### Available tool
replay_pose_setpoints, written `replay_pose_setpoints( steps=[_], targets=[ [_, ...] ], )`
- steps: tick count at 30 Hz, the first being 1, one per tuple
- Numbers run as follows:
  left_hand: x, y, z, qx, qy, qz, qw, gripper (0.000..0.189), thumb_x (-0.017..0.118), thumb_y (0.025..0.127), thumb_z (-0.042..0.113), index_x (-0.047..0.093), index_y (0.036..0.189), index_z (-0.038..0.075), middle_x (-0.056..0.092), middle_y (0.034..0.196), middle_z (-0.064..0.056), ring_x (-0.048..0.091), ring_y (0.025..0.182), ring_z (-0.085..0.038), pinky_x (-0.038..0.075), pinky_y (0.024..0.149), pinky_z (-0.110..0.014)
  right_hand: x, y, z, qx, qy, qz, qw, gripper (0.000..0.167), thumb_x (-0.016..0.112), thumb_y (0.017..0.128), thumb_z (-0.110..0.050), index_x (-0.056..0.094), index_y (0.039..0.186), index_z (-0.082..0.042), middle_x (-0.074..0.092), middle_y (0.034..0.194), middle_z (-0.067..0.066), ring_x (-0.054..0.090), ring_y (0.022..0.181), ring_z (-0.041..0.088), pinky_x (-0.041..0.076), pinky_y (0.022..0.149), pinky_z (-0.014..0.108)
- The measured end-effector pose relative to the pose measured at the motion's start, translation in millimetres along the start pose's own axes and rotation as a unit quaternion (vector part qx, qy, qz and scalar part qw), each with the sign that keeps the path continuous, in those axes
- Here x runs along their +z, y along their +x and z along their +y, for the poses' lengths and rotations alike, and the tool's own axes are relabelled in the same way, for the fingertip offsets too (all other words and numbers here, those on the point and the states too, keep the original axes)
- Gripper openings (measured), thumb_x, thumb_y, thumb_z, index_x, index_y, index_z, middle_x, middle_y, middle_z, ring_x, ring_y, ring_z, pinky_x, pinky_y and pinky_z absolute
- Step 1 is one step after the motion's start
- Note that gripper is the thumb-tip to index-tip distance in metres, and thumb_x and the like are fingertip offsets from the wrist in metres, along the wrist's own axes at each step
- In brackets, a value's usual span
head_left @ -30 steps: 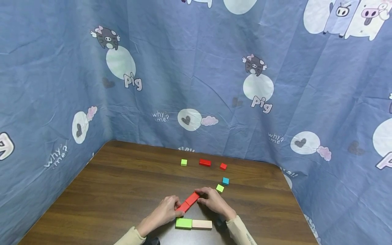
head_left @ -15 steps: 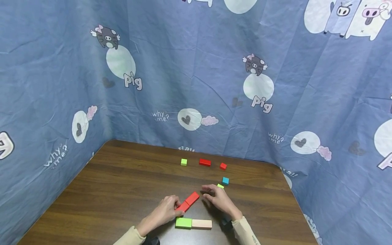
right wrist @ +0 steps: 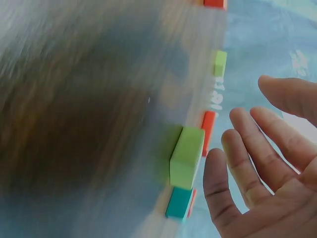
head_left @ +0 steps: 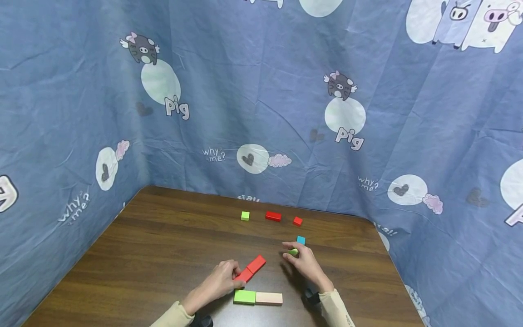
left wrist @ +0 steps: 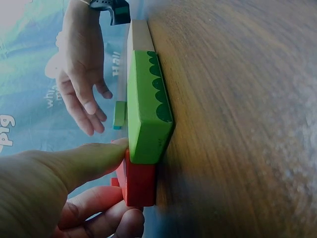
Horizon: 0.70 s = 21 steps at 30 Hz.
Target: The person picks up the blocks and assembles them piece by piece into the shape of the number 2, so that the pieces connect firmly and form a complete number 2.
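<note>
Head view: pinching near red block (head_left: 243, 276) between thumb and fingers of left hand (head_left: 220, 278); far red block (head_left: 257, 263) end to end with it, just past those fingers. On near side of left thumb, green block (head_left: 244, 297) and tan block (head_left: 268, 298), end to end. Nothing gripped in right hand (head_left: 305, 264), thumb and fingers wide over lime block (head_left: 293, 251); blue block (head_left: 301, 240) just beyond. Well past both sets of fingers on counter (head_left: 163, 236): lime cube (head_left: 245, 215), red bar (head_left: 273, 216), small red block (head_left: 298, 221). Left wrist view: near red block between thumb and curled fingers, scalloped green block right by thumb tip. Right wrist view: lime block just off spread fingers, apart, with blue block alongside.
</note>
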<state>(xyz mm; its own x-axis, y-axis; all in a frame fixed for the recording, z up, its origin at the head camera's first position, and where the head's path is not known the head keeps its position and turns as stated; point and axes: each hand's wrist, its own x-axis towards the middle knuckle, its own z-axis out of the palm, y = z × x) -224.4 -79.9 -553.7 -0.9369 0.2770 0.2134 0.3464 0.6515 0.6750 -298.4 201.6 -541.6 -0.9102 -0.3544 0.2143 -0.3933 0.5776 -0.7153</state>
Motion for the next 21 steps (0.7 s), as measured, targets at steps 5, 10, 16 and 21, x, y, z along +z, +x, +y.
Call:
replay_pose_setpoints(
  steps=[5, 10, 16, 21],
  targets=[
    [-0.1, 0.0, 0.6, -0.006, -0.001, -0.003, 1.0, 0.026, 0.084, 0.07, 0.017, 0.06, 0.074, 0.009, 0.052, 0.07, 0.0, 0.041, 0.059, -0.003, 0.034, 0.052, -0.02, -6, -2.0, 4, 0.022, 0.0, 0.023, 0.9995, 0.034, 0.07, 0.087, -0.016, 0.065, 0.12, -0.007, 0.069, 0.109, 0.01, 0.057, 0.079, 0.017, 0.045, 0.067, 0.024],
    [0.1, 0.2, 0.7, -0.009, -0.002, -0.005, 0.9999, 0.026, 0.084, 0.07, 0.017, 0.06, 0.075, 0.009, 0.052, 0.07, 0.0, 0.041, 0.06, -0.004, 0.034, 0.052, -0.02, -9, -3.3, 11, 0.02, 0.007, 0.052, 0.9984, 0.035, 0.072, 0.084, -0.012, 0.066, 0.118, -0.005, 0.069, 0.11, 0.012, 0.066, 0.092, 0.024, 0.053, 0.079, 0.036],
    [0.8, -0.3, 0.4, -0.011, -0.001, -0.004, 0.9999, 0.026, 0.084, 0.069, 0.018, 0.06, 0.075, 0.009, 0.052, 0.07, 0.0, 0.041, 0.06, -0.003, 0.034, 0.052, -0.02, -12, -4.9, 17, 0.035, 0.029, 0.065, 0.9968, 0.035, 0.072, 0.083, -0.009, 0.066, 0.117, -0.004, 0.068, 0.113, 0.012, 0.065, 0.101, 0.029, 0.053, 0.084, 0.041],
    [1.0, -0.4, 0.8, -0.011, 0.0, -0.003, 0.9999, 0.026, 0.084, 0.069, 0.018, 0.06, 0.075, 0.009, 0.052, 0.07, 0.0, 0.041, 0.06, -0.004, 0.034, 0.052, -0.02, -14, -4.5, 20, 0.046, 0.026, 0.069, 0.9962, 0.033, 0.073, 0.083, -0.008, 0.067, 0.115, -0.006, 0.068, 0.111, 0.01, 0.064, 0.104, 0.028, 0.053, 0.084, 0.04]
  ],
)
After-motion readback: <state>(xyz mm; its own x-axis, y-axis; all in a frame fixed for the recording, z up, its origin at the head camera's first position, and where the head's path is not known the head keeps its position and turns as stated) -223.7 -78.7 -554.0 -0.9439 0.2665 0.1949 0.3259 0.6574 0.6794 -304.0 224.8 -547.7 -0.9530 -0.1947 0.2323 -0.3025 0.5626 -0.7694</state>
